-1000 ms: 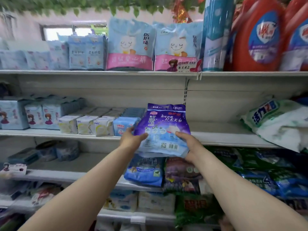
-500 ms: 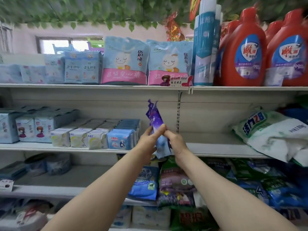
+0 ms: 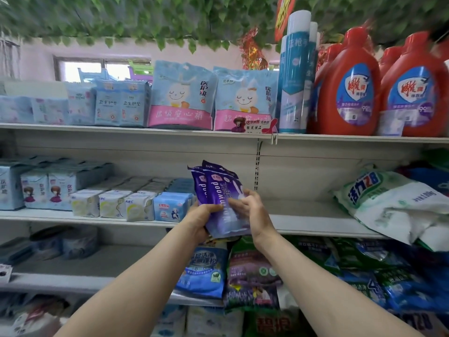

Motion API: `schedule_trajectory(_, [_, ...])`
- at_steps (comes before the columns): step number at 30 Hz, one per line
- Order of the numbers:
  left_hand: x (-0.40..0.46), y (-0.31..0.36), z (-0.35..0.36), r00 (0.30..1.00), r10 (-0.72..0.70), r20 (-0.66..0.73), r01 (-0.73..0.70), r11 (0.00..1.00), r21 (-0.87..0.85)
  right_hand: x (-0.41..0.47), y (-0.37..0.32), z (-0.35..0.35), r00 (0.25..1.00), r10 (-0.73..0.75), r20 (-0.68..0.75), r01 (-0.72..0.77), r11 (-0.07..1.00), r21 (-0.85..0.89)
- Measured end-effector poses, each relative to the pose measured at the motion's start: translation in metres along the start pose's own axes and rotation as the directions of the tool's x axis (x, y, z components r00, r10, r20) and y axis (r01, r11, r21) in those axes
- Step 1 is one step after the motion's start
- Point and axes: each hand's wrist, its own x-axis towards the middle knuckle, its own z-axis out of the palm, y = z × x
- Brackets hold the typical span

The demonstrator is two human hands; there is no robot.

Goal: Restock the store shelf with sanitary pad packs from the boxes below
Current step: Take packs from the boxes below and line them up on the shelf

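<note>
Purple sanitary pad packs (image 3: 220, 190) (two, pressed together and tilted) sit at the centre of the frame, held in front of the middle shelf (image 3: 315, 227). Left hand (image 3: 202, 218) curls its fingers around their lower left edge; right hand (image 3: 252, 210) grips the right side, fingers bent over the front. Small pad packs (image 3: 126, 203) line the shelf at left.

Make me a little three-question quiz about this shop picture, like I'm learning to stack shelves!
1. True or false: both hands hold the purple packs.
2. What stands at the top shelf's right end? A) red bottles B) shoes C) bananas
3. Fill in: the small blue pack sits to the ___ of the purple packs.

Key: 1 true: left hand, right hand. 2 A, red bottles. 3 left.
</note>
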Motion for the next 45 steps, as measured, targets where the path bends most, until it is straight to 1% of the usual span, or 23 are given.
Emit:
schedule_trajectory(2, [-0.001,-0.002,-0.006,1.000,-0.004,0.007,0.004,1.000,0.011,0.004,0.002,-0.006,0.997,-0.032,-0.076,0.030,0.999,-0.029])
schedule_trajectory(5, [-0.002,-0.002,-0.018,0.999,-0.024,0.029,0.022,0.999,0.043,0.010,-0.002,-0.022,0.969,-0.077,-0.233,0.025,0.975,-0.219])
schedule_trajectory(7, [-0.002,-0.003,-0.026,0.998,-0.037,0.046,0.034,0.998,0.061,0.016,0.000,-0.039,0.951,-0.047,-0.306,-0.053,0.948,-0.313])
schedule_trajectory(8, [-0.003,-0.003,-0.030,0.998,-0.045,0.052,0.042,0.997,0.063,0.020,0.002,-0.047,0.947,0.007,-0.321,-0.113,0.943,-0.313])
schedule_trajectory(9, [-0.003,-0.004,-0.033,0.997,-0.048,0.057,0.044,0.997,0.068,0.022,0.005,-0.054,0.949,0.097,-0.300,-0.180,0.948,-0.262])
schedule_trajectory(11, [-0.001,-0.005,-0.038,0.997,-0.054,0.063,0.049,0.996,0.075,0.024,0.014,-0.063,0.946,0.266,-0.185,-0.291,0.949,-0.126])
schedule_trajectory(12, [-0.001,-0.006,-0.040,0.996,-0.060,0.070,0.054,0.996,0.077,0.021,0.018,-0.065,0.942,0.306,-0.137,-0.318,0.945,-0.078])
schedule_trajectory(13, [0.000,-0.007,-0.043,0.995,-0.066,0.074,0.060,0.995,0.077,0.021,0.023,-0.067,0.943,0.317,-0.102,-0.323,0.945,-0.052])
schedule_trajectory(17, [-0.001,-0.010,-0.046,0.991,-0.085,0.105,0.079,0.995,0.062,0.022,0.036,-0.078,0.966,0.257,0.007,-0.257,0.966,0.033])
schedule_trajectory(21, [-0.001,-0.013,-0.040,0.983,-0.083,0.164,0.080,0.997,0.022,0.024,0.037,-0.082,0.971,0.238,0.032,-0.240,0.962,0.128])
schedule_trajectory(24, [0.003,-0.014,-0.037,0.981,-0.066,0.182,0.069,0.997,-0.013,0.025,0.033,-0.084,0.966,0.257,0.038,-0.260,0.947,0.187])
schedule_trajectory(27, [0.008,-0.014,-0.037,0.981,-0.053,0.186,0.060,0.998,-0.035,0.020,0.029,-0.084,0.946,0.301,0.119,-0.320,0.925,0.206])
schedule_trajectory(29, [0.011,-0.015,-0.037,0.980,-0.057,0.191,0.065,0.997,-0.038,0.020,0.030,-0.086,0.944,0.293,0.151,-0.319,0.927,0.194])
schedule_trajectory(34, [0.017,-0.018,-0.033,0.979,-0.067,0.192,0.070,0.997,-0.012,0.028,0.039,-0.096,0.959,0.246,0.142,-0.269,0.948,0.170])
schedule_trajectory(36, [0.018,-0.019,-0.030,0.981,-0.074,0.179,0.073,0.997,0.015,0.030,0.041,-0.100,0.965,0.236,0.116,-0.253,0.952,0.170])
schedule_trajectory(42, [0.036,-0.021,-0.030,0.995,-0.029,0.100,0.017,0.992,0.121,0.043,0.046,-0.104,0.982,0.181,-0.058,-0.169,0.972,0.164])
schedule_trajectory(45, [0.048,-0.022,-0.031,0.996,0.006,0.095,-0.017,0.994,0.111,0.052,0.053,-0.105,0.979,0.144,-0.142,-0.126,0.984,0.128])
